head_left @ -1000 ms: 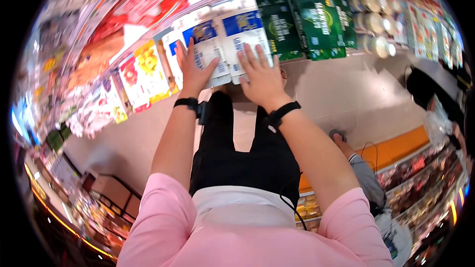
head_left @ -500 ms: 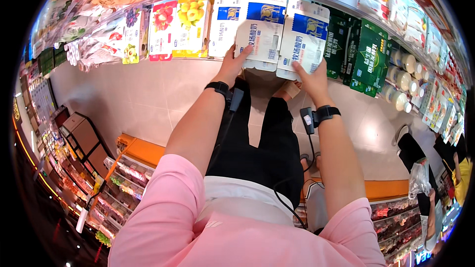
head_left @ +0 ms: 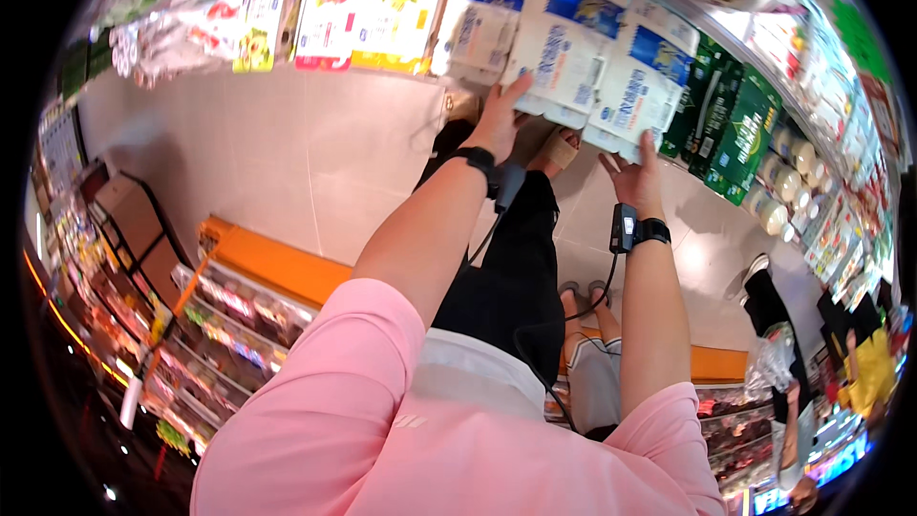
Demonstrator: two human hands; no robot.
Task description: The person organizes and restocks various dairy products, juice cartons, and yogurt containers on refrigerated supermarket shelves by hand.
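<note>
Two white-and-blue yogurt cartons stand side by side at the front of the shelf, the middle carton [head_left: 564, 43] and the right carton [head_left: 638, 76]. My left hand [head_left: 499, 119] grips the middle carton at its lower left corner, thumb on the front and fingers partly hidden behind. Just under the right carton's lower edge is my right hand [head_left: 635, 172], thumb and fingers apart, a fingertip at the carton's lower right corner. Another white-and-blue carton [head_left: 482, 24] stands to the left of them.
Left along the shelf are a yellow fruit carton [head_left: 406, 10] and a red one [head_left: 330, 10]. Green cartons [head_left: 740, 134] and white-capped bottles [head_left: 774, 182] line its right. An orange-edged display case [head_left: 277, 263] stands behind me. Other people [head_left: 778, 325] are at the right.
My view has turned, and the shelf sits further right and tilted. My right thumb has come off the right carton's front. My left hand keeps its grip on the middle carton.
</note>
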